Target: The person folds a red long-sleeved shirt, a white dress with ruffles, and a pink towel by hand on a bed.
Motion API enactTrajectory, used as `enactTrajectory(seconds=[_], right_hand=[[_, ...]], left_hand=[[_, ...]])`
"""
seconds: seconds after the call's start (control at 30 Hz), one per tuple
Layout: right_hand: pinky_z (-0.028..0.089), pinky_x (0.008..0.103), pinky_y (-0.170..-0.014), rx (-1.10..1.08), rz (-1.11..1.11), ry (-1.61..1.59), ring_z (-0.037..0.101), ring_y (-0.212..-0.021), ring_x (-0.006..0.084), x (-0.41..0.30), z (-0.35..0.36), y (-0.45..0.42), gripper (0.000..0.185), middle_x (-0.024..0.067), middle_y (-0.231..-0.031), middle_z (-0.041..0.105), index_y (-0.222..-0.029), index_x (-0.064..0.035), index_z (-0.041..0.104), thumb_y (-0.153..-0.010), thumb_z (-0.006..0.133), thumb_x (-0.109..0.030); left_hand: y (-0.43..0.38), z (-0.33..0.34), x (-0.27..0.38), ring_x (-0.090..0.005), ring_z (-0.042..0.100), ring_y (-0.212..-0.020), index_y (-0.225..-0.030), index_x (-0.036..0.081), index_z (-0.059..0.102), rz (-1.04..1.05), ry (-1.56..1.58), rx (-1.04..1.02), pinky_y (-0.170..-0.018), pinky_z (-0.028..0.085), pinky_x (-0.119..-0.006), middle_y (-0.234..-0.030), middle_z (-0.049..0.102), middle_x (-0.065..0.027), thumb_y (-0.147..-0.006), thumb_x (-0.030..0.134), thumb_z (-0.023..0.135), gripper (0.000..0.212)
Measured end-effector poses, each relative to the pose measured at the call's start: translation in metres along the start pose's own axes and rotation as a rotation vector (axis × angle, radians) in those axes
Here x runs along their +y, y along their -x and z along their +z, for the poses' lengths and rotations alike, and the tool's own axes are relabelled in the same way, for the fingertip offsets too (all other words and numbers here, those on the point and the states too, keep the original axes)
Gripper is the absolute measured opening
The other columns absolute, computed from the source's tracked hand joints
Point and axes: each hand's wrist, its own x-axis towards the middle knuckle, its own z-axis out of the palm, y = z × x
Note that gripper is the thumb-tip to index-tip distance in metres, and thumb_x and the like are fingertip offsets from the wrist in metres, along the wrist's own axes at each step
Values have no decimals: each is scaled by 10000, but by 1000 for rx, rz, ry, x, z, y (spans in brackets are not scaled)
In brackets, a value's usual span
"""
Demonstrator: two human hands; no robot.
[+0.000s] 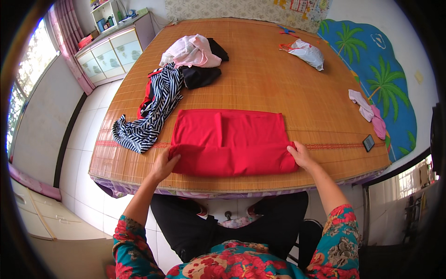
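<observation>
A red cloth garment (pixel 230 139) lies flat before me near the front edge of a bed covered with a woven bamboo mat (pixel 251 87). Its near part is folded over, making a band across the front, and a raised crease runs up its far part. My left hand (pixel 166 161) grips the left end of the folded band, thumb on top and fingers hidden by cloth. At the right end, my right hand (pixel 299 155) holds the band in the same way. To the left lies a crumpled black-and-white striped garment (pixel 153 111) with red and black cloth under it.
Farther back are a pink and white cloth (pixel 195 50) and a black cloth (pixel 200 76). A white plastic bag (pixel 306 54) lies at the back right. Small pink cloths (pixel 366 108) and a phone (pixel 368 143) are near the right edge, beside the wall.
</observation>
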Motion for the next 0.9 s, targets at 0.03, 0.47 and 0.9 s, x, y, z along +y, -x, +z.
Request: enactTrajectory(seconds=[0.03, 0.47, 0.9], right_hand=[[461, 301, -758, -2, -1, -3, 571, -809, 160, -5, 2, -7, 221, 89, -880, 632, -1005, 18, 565, -911, 543, -181], [458, 453, -804, 239, 95, 559, 567, -920, 406, 7, 37, -30, 420, 243, -972, 597, -1068, 30, 511, -837, 603, -308], [441, 486, -742, 43, 79, 511, 553, -862, 440, -6, 30, 5, 293, 285, -896, 572, -935, 19, 462, -858, 575, -240]], left_hand=[[-7, -1, -2, -183, 599, -816, -1141, -26, 520, -1, -3, 2, -729, 470, -316, -884, 637, -120, -856, 152, 615, 349], [-52, 47, -43, -425, 600, -754, -1001, 12, 548, 15, -509, 448, -660, 473, -485, -821, 624, -254, -857, 340, 581, 359], [-15, 45, -48, -415, 596, -675, -936, 24, 545, 63, -596, 367, -593, 461, -490, -726, 615, -231, -842, 333, 595, 327]])
